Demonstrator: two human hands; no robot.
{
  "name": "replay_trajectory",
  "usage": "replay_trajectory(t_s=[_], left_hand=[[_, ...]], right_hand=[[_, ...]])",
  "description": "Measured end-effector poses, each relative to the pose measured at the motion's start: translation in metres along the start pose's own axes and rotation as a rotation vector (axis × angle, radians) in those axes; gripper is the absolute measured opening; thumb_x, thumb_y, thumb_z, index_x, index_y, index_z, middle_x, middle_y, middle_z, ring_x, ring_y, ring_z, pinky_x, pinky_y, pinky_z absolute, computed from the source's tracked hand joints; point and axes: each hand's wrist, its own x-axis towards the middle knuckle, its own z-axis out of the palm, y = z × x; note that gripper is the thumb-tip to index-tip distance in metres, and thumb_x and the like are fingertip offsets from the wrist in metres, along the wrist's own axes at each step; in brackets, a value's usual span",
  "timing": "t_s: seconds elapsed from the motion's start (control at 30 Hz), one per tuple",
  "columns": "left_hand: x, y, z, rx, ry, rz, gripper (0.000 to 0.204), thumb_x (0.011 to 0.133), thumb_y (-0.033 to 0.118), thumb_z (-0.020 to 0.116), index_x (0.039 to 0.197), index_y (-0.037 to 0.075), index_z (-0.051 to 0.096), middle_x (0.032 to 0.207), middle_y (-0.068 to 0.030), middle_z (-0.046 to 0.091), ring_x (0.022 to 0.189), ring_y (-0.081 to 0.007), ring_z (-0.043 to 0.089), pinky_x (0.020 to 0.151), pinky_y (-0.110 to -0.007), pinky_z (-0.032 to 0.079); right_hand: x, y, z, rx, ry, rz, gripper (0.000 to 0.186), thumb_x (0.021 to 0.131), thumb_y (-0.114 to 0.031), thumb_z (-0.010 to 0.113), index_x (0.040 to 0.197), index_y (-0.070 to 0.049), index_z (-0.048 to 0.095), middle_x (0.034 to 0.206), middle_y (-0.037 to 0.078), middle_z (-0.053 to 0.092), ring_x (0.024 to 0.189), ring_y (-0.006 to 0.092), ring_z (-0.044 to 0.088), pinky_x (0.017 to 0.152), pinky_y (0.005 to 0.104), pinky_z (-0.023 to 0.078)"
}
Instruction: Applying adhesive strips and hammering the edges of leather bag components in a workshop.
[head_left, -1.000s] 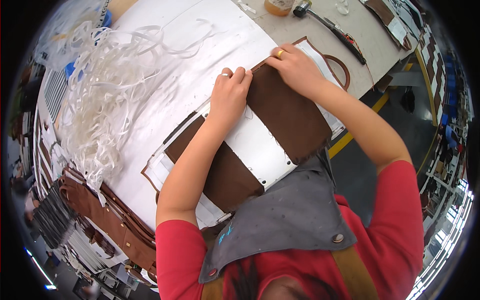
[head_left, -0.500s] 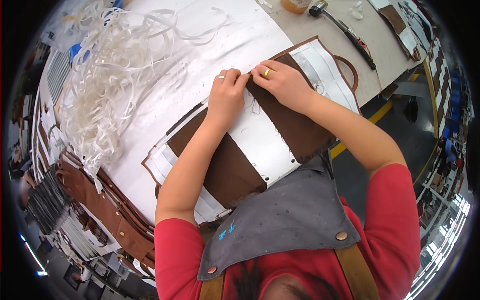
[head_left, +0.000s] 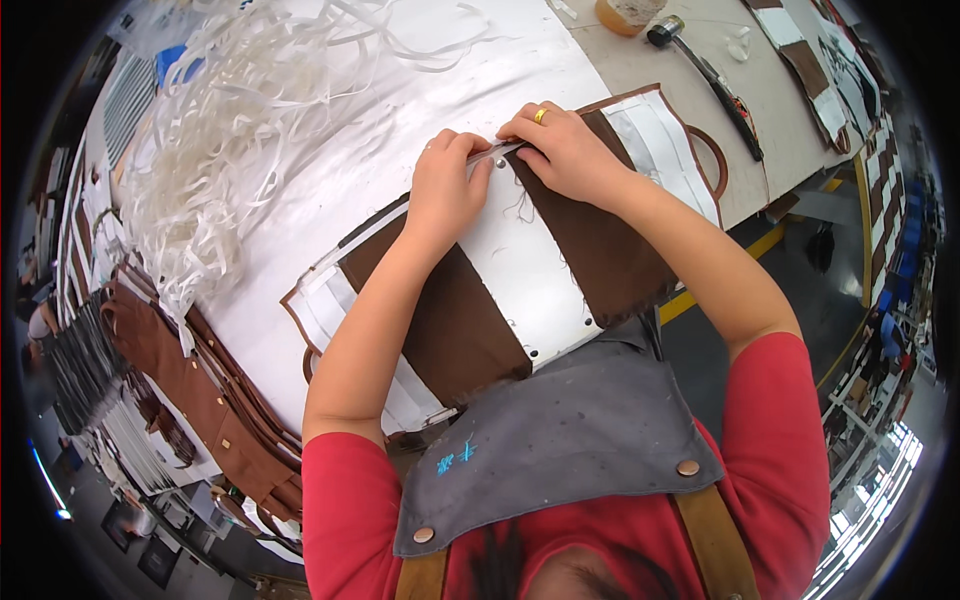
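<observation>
A brown and white bag panel lies on the table, its near edge against my apron. Loose threads trail along the seams of its white middle band, and a brown handle loops out at the right end. At the far edge, my left hand grips the panel with fingers curled over the rim and thumb on the near side. Close beside it, my right hand pinches the same edge. Between the two hands a small round metal stud shows near a pale strip on the edge. The fingertips beyond the rim are hidden.
A big tangle of white strips heaps on the white-covered table at left. At far right lie a hammer and an amber container. Brown leather pieces stack at lower left. The table edge drops to the floor at right.
The right thumb has drawn nearer to me, and the hands have parted slightly, uncovering the stud and pale strip at the far edge. The view has shifted a little.
</observation>
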Motion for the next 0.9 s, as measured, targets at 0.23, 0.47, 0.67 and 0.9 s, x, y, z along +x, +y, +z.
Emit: replay_trajectory(t_s=[0.23, 0.47, 0.67, 0.9], left_hand=[[-0.003, -0.001, 0.003, -0.103, 0.035, -0.037, 0.011, 0.076, 0.003, 0.060, 0.086, 0.003, 0.065, 0.081, -0.0101, 0.057, 0.080, -0.0277, 0.053, 0.073, -0.036, 0.042], [-0.007, -0.007, 0.002, -0.018, 0.082, 0.194, 0.016, 0.074, -0.001, 0.059, 0.086, 0.007, 0.066, 0.078, -0.0029, 0.056, 0.072, -0.0216, 0.052, 0.065, -0.032, 0.040], [-0.009, -0.006, -0.002, 0.369, -0.058, 0.408, 0.028, 0.070, -0.003, 0.060, 0.095, 0.009, 0.064, 0.087, -0.0009, 0.056, 0.074, -0.0193, 0.050, 0.065, -0.031, 0.038], [-0.008, -0.013, -0.002, 0.315, -0.034, 0.391, 0.029, 0.071, -0.004, 0.059, 0.096, 0.011, 0.063, 0.089, -0.0007, 0.055, 0.074, -0.0203, 0.049, 0.065, -0.032, 0.038]], right_hand=[[0.010, 0.005, -0.005, 0.134, -0.158, 0.064, 0.012, 0.075, 0.000, 0.059, 0.086, -0.003, 0.057, 0.091, 0.007, 0.057, 0.088, 0.0268, 0.053, 0.075, 0.0361, 0.044], [-0.003, -0.001, -0.002, -0.130, -0.094, -0.112, 0.013, 0.075, -0.001, 0.057, 0.086, -0.007, 0.060, 0.093, 0.000, 0.058, 0.088, 0.0191, 0.053, 0.081, 0.0345, 0.041], [-0.024, -0.009, 0.004, -0.531, -0.029, -0.283, 0.019, 0.075, -0.010, 0.055, 0.093, -0.010, 0.060, 0.101, -0.002, 0.057, 0.098, 0.0120, 0.053, 0.092, 0.0329, 0.038], [-0.029, 0.008, -0.010, -0.581, 0.005, -0.209, 0.024, 0.075, -0.013, 0.053, 0.099, -0.009, 0.057, 0.103, 0.000, 0.057, 0.099, 0.0150, 0.053, 0.087, 0.0288, 0.041]])
